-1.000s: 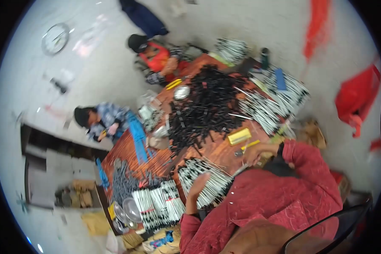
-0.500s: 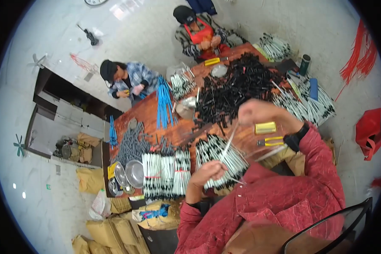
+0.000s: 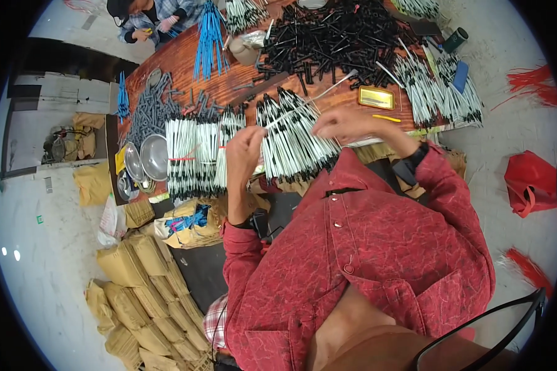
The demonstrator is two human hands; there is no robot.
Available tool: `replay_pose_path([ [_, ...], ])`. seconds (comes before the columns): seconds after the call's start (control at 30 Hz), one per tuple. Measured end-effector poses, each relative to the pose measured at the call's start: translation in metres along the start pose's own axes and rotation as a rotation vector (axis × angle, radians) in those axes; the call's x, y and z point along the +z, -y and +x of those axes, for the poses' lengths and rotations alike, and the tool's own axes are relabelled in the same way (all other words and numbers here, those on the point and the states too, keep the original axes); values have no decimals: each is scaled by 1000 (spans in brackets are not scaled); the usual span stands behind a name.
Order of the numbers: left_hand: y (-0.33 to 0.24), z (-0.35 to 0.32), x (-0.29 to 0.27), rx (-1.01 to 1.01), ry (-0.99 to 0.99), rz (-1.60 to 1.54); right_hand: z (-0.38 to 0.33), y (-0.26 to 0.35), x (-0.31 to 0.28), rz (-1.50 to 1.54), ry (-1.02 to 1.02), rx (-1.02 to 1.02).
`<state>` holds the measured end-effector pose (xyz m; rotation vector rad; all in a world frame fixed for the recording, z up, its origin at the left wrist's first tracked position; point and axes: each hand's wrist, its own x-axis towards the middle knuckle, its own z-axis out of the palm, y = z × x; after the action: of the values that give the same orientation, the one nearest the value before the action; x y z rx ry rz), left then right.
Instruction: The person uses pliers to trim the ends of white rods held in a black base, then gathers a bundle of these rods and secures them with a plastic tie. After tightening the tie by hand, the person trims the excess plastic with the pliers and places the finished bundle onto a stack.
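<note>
White rod (image 3: pixel 309 99) pinched between hands; yellow packet (image 3: pixel 376 97) beside.

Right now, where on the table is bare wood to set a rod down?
Bare wood shows between the black parts pile and the white rod bundles, beside the yellow tin. Another strip lies left of the blue rods. Elsewhere it is crowded.

Bright, even light — sharp centre, fisheye-bent edges.
</note>
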<state>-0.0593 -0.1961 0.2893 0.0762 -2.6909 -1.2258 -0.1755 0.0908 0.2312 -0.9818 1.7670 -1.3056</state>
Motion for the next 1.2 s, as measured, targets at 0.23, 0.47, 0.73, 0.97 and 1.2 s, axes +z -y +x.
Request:
replay_pose_path([
  [0.23,18,-19,17,-20,297,-76,46,-17,53,1267,104,190],
  [0.47,47,-30,26,208,-225,407,74,-44,58,1175,-361,279],
  [0.73,47,-26,71,-823,330,-1138,76,-52,73,1093,-255,338],
  [0.97,84,-5,101,-727,182,-1849,54,-53,71,1163,-381,328],
  [1.2,92,-3,101,-628,-219,-1516,48,-70,42,1166,-750,174],
])
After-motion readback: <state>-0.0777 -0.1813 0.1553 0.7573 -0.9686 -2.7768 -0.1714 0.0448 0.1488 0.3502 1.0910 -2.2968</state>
